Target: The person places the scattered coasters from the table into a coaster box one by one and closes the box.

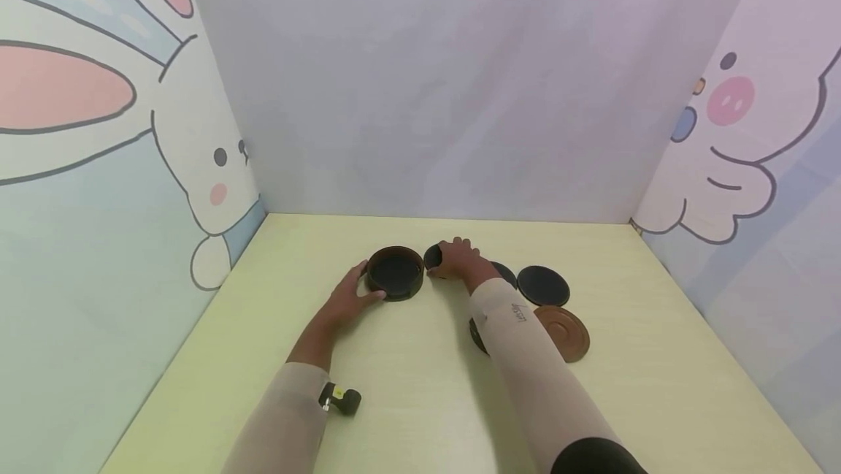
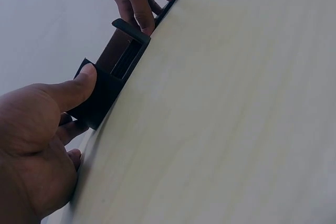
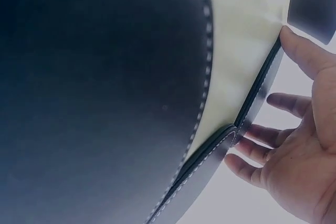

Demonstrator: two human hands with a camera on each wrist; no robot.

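Observation:
A round black coaster holder (image 1: pixel 398 298) with a brown inner wall sits toward the back of the table, and a dark disc shows inside it. My left hand (image 1: pixel 344 302) holds its left side, thumb on the near wall and fingers around the back, as the left wrist view shows. Just right of the holder, my right hand (image 1: pixel 458 261) grips a flat black coaster (image 1: pixel 431 257) by its edge, thumb on the near side and fingers on the far side. In the right wrist view, a stitched black coaster (image 3: pixel 105 98) fills the foreground.
Right of the hands lie a black coaster (image 1: pixel 543 285), another black one (image 1: pixel 506 273) partly behind the right wrist, and a brown ringed disc (image 1: pixel 573 335). The right forearm covers part of a dark disc (image 1: pixel 477 337). Printed walls enclose the table's back and sides.

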